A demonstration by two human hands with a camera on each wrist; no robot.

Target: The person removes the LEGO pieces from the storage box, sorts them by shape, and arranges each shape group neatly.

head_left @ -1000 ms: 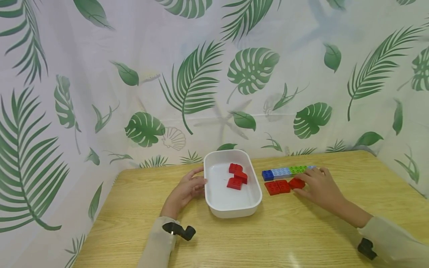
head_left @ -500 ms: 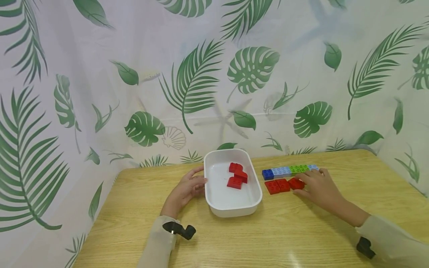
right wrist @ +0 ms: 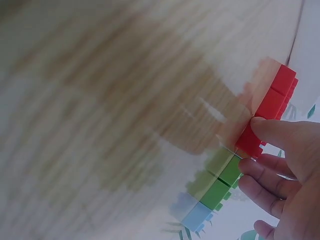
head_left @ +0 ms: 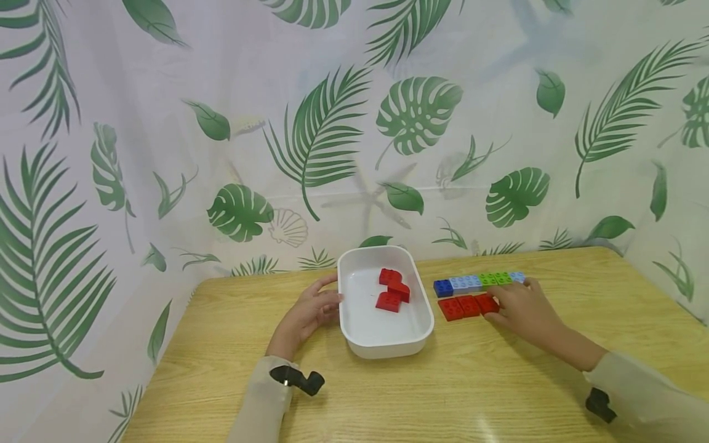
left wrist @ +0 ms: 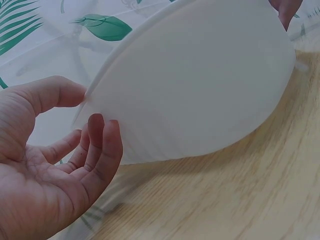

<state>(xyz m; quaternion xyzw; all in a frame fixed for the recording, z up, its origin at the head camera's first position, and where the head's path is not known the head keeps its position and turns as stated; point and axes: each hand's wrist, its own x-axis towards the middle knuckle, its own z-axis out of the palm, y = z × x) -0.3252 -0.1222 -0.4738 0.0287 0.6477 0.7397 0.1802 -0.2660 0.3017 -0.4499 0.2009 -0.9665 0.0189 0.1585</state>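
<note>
On the wooden table stands a white plastic tub (head_left: 357,326) with several red toy building blocks (head_left: 389,301) inside. My left hand (head_left: 310,311) holds the tub's left rim; in the left wrist view the thumb (left wrist: 60,92) lies at the rim, with fingers curled by the outer wall. To the tub's right, red blocks (head_left: 460,307) form a short row. My right hand (head_left: 523,307) pinches the red block at the row's right end (head_left: 487,304), its thumb (right wrist: 270,129) against the side in the right wrist view. That block sits against its neighbour.
Behind the red row runs a longer row of dark blue, light blue and green blocks (head_left: 465,283), its far right end close by my right fingers. A leaf-patterned cloth (head_left: 343,141) hangs along the table's back edge. The wooden table (head_left: 388,400) extends toward me.
The red block in my right hand has turned from askew to straight and now lines up flush with the other red blocks. My left hand and the tub have stayed put.
</note>
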